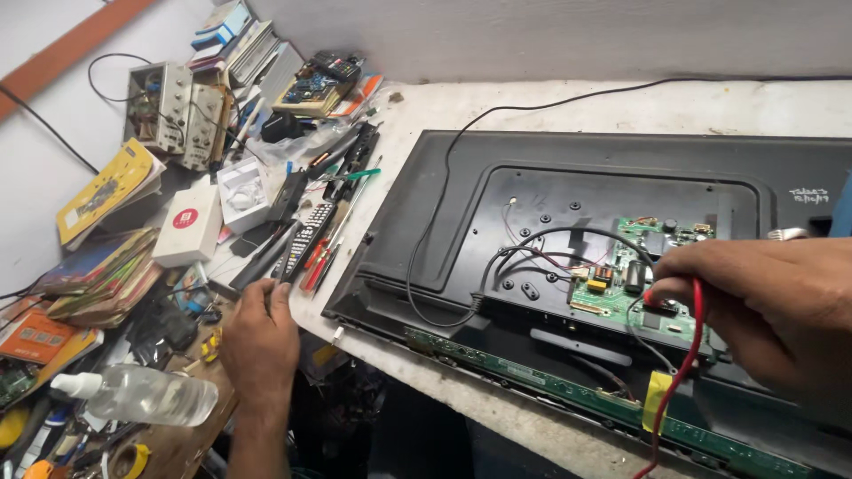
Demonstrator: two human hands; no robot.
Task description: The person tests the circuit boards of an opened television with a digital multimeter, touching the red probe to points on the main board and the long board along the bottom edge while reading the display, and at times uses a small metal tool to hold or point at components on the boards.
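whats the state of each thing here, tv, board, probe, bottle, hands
television: face down on the bench, back cover off
green circuit board: exposed, wires plugged in
red probe: tip on the board, pinched by the right hand
left hand: reaching into the tool clutter, grip unclear
clear bottle: lying on its side, capped

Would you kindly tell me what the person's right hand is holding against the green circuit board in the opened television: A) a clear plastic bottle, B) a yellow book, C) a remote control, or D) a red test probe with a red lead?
D: the right hand pinches a red test probe whose tip meets the green circuit board, and its red lead trails down toward the bench edge.
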